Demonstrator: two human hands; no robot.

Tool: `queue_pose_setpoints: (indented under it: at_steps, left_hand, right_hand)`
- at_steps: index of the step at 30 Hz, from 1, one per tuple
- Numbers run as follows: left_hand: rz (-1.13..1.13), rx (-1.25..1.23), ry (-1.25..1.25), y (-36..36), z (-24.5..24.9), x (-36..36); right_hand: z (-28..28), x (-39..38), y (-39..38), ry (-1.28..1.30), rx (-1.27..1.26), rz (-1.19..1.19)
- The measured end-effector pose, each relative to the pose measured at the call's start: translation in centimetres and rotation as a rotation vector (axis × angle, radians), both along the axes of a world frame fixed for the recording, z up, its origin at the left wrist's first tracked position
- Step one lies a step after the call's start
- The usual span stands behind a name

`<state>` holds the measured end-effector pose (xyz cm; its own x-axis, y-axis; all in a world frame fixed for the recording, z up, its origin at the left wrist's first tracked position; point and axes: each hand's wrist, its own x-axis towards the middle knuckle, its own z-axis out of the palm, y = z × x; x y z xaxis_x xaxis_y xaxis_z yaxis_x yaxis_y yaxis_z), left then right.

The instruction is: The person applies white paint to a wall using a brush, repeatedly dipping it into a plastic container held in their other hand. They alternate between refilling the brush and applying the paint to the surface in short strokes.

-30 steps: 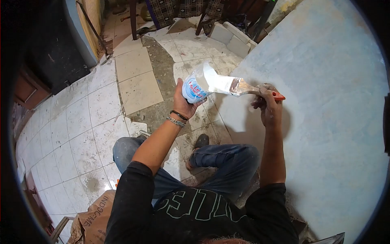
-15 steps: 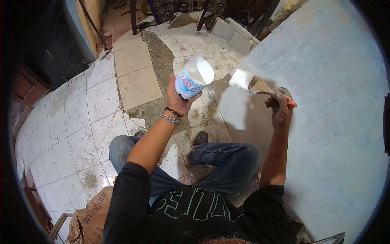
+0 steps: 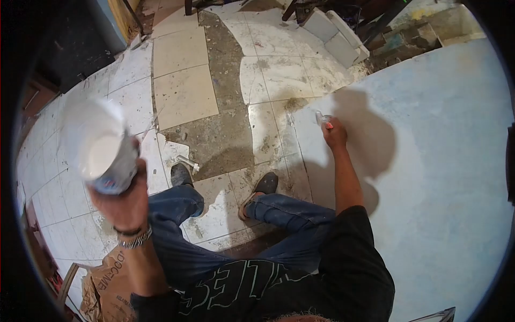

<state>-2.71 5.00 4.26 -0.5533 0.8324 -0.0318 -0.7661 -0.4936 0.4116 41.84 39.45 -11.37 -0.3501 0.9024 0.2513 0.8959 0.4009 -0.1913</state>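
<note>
My left hand (image 3: 123, 206) is wrapped round a cut-open plastic container (image 3: 124, 174) and holds it up at the left, blurred by motion. White paint (image 3: 102, 155) shows inside it. At the right, the fingers of my right hand (image 3: 337, 135) are closed on a paintbrush (image 3: 325, 120) whose handle end is red. The brush is at the pale blue wall (image 3: 445, 161), near its lower edge; its bristles are mostly hidden, so contact cannot be made out. A dark shadow of the arm falls on the wall.
Stained white tiles (image 3: 129, 155) and beige tiles (image 3: 185, 94) cover the floor around a bare rough strip (image 3: 230, 80). A small pale tube-like piece (image 3: 188, 162) lies by my shoe. White blocks (image 3: 343, 45) stand at the back; a brown paper bag (image 3: 110, 284) is at lower left.
My left hand has swung left and nearer to me with the container. My right hand has shifted left, taking the paintbrush from above to the wall's lower part. The view has tilted down.
</note>
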Motion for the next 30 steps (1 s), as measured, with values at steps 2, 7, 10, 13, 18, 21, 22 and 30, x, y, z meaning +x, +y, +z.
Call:
queue_pose_setpoints:
  at_steps: [2,7,10,13,18,21,22,30]
  left_hand:
    - [0.026,-0.001,-0.006,-0.6,0.1,-0.9]
    - [0.030,0.035,-0.048,-0.6,1.1,-2.3]
    - [0.017,0.070,-0.036,-0.6,1.4,-2.8]
    - [0.040,0.075,-0.003,-0.8,1.0,-2.9]
    - [0.085,-0.013,-0.012,-0.7,1.4,-3.2]
    - [0.093,-0.021,-0.007,-0.6,1.4,-3.0]
    - [0.105,-0.032,-0.014,-0.5,1.4,-2.8]
    - [0.114,-0.048,-0.024,-0.3,1.4,-3.0]
  right_hand:
    - [0.1,-0.5,-0.5,0.077,0.033,-0.035]
    - [-3.1,-2.8,-1.9,0.123,0.115,-0.006]
    - [-5.3,-4.1,-1.3,-0.082,0.038,-0.031]
    - [-4.9,-4.2,-1.5,0.047,0.190,-0.029]
    - [-5.0,-6.1,-3.7,0.161,0.200,-0.081]
    - [-7.4,-5.5,-2.5,0.079,0.176,-0.093]
    - [-7.5,-4.7,-1.8,0.088,0.213,-0.088]
    - [-7.7,-5.7,-3.8,0.196,0.171,-0.118]
